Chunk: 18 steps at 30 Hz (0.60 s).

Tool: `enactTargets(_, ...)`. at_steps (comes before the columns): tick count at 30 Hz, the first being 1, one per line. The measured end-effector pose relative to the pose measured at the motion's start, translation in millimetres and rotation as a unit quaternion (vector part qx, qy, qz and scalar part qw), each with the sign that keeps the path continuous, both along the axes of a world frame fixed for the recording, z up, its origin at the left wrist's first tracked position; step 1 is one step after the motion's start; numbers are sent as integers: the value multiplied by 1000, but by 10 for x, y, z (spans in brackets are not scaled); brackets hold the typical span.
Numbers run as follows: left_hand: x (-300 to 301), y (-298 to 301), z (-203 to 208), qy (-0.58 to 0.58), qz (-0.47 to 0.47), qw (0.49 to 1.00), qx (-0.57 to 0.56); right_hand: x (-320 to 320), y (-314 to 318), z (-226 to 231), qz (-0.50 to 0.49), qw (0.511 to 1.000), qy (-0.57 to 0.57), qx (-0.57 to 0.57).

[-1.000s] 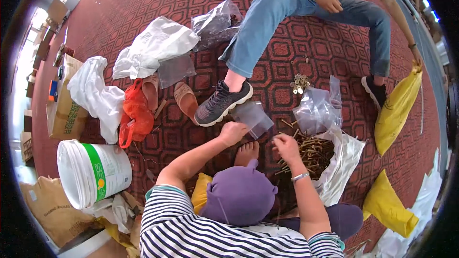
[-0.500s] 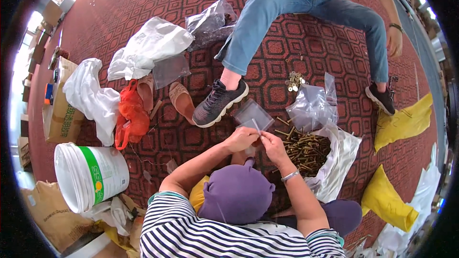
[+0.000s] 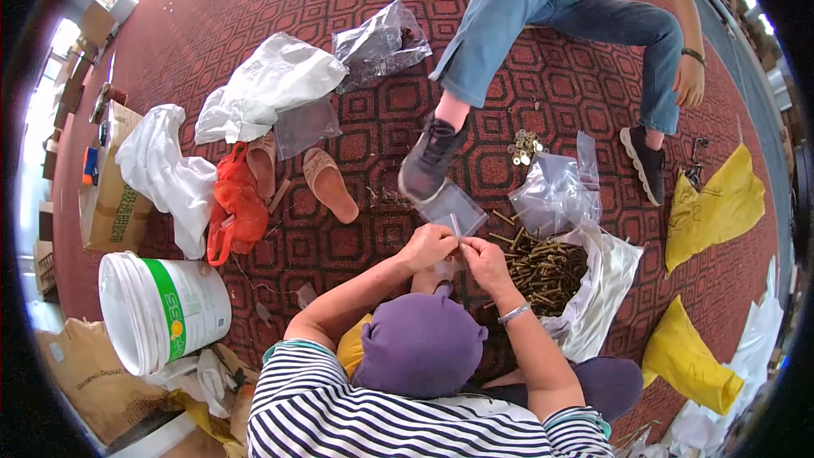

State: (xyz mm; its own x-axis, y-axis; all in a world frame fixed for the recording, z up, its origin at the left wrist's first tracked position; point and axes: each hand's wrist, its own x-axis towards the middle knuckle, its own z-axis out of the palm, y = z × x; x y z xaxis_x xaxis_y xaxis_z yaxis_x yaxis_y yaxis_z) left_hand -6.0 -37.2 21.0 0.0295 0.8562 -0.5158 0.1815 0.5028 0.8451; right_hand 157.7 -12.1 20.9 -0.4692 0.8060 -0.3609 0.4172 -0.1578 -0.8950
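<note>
Clear plastic bag (image 3: 454, 225), 1 in hand in the head view: the left hand (image 3: 431, 246) and the right hand (image 3: 487, 263) are closed on it, fingertips pinching it, nearly touching, above the carpet (image 3: 381, 140) and well in from its left and right edges. It looks light, thin, limp and slippery, so it would probably crease or cling; a thumb and finger on either side of its rim seems the surest hold, though which edge is pinched is too small to tell. Just beyond lies flat clear plastic (image 3: 465, 205), by a co-worker's dark shoe (image 3: 428, 165); whether it is 1 sheet or several layers, I cannot tell. Brass-coloured fasteners (image 3: 543, 276), too many to count, spill from 1 white sack (image 3: 606, 288); the washers (image 3: 524, 148) are also uncountable. Toward the carpet's right edge are 2 yellow bags (image 3: 716, 203); toward its left, 2 tan shoes (image 3: 329, 185), 1 red bag (image 3: 236, 199) and 1 white bucket (image 3: 199, 305) tipped sideways.
</note>
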Motion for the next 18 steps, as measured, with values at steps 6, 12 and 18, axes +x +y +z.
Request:
enactTargets(6,42,13,53,-11,-1,1000,15,-2,2,112,7,998,-28,61)
enactTargets(12,20,-13,-15,-97,13,993,63,36,25,74,-9,998,-10,56)
enactTargets(18,3,8,-28,-207,52,977,-21,32,54,78,-7,998,-5,57)
